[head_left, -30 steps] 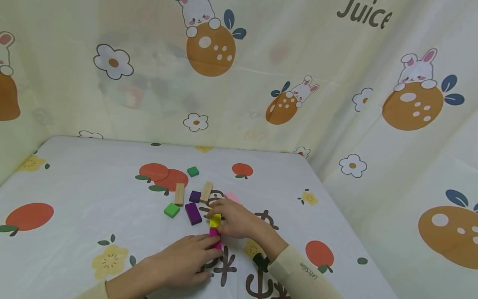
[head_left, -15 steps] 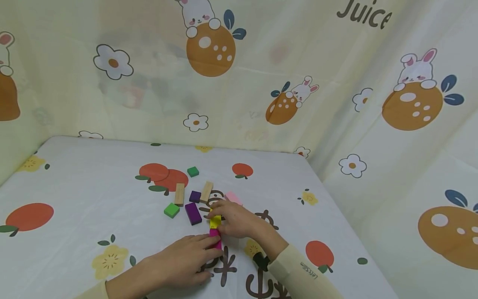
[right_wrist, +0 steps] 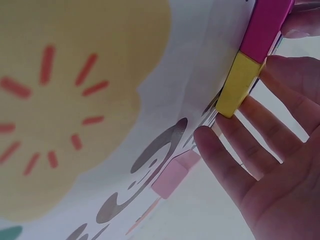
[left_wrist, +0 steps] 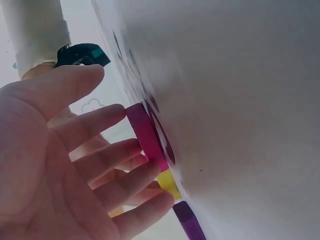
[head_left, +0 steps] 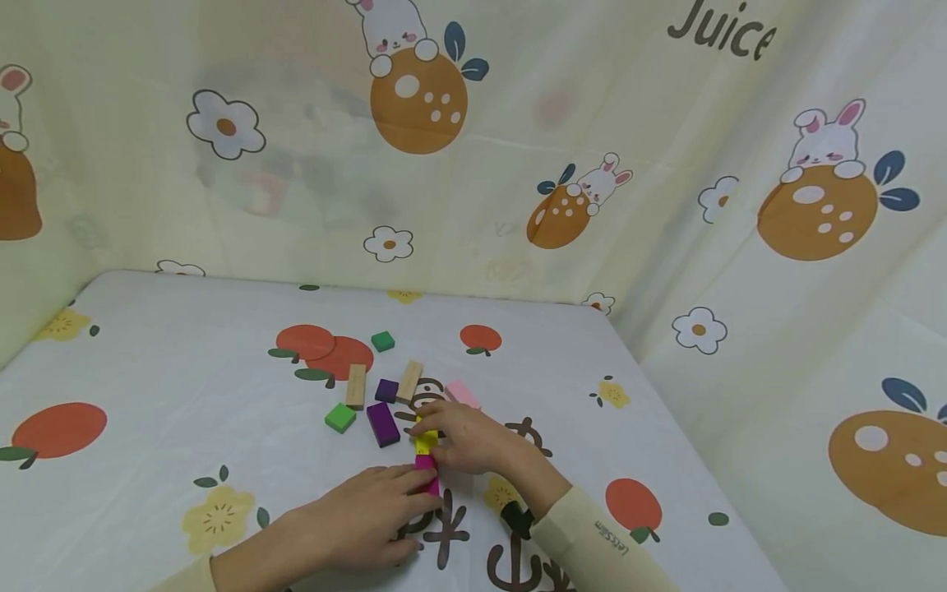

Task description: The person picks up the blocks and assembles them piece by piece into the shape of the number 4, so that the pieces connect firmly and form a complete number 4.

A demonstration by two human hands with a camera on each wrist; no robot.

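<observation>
A magenta block and a yellow block lie end to end on the patterned tablecloth. My left hand has its fingers spread almost straight, and in the left wrist view the fingertips touch the magenta block. My right hand lies over the yellow block from the right and covers part of it. In the right wrist view its long, loosely extended fingers touch the yellow block along its side and far end. Just left of the yellow block rests a purple block.
Beyond the hands lie a small dark purple block, two wooden blocks, a pink block and two green blocks. A printed curtain hangs behind the table and along its right side.
</observation>
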